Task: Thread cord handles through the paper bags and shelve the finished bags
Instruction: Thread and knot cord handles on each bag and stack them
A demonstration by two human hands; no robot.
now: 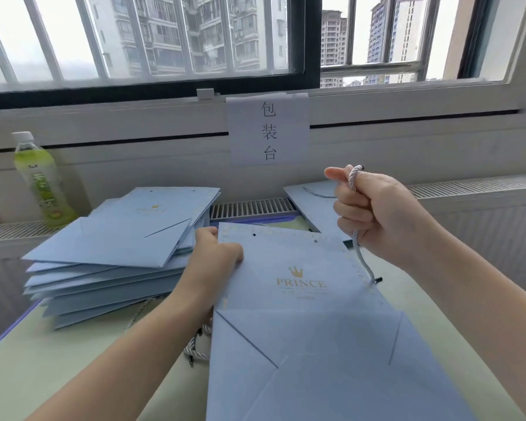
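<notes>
Right hand [374,212] is up above the tabletop [58,354], fingers curled into a fist round a pale twisted cord handle [360,253]; one end of the cord pokes out over the forefinger, the rest drops from the bottom of the fist down to the right edge of the bag, where a dark tip sits just at the paper's edge. Left hand [217,256] is low, fingers curled over the upper left edge of that same light blue paper bag [301,329], thumb side on the printed face, pinning it in place. The bag lies flat and folded in front of the person, a gold crown and the word PRINCE on it, two small punched holes near its top edge, the folded base toward the camera.

Under the left forearm, a bundle of loose cords [196,344] lies on the tabletop, partly tucked beneath the bag's left side. Further left, a fanned stack of flat blue bags [110,256] of the same kind. Behind the right hand, another blue bag [312,205] with a cord already looped at its top. Back left by the wall stands a green drink bottle [38,180] with a white cap. On the sill ahead hangs a paper sign [269,132] with three Chinese characters, barred window [140,41] above it.
</notes>
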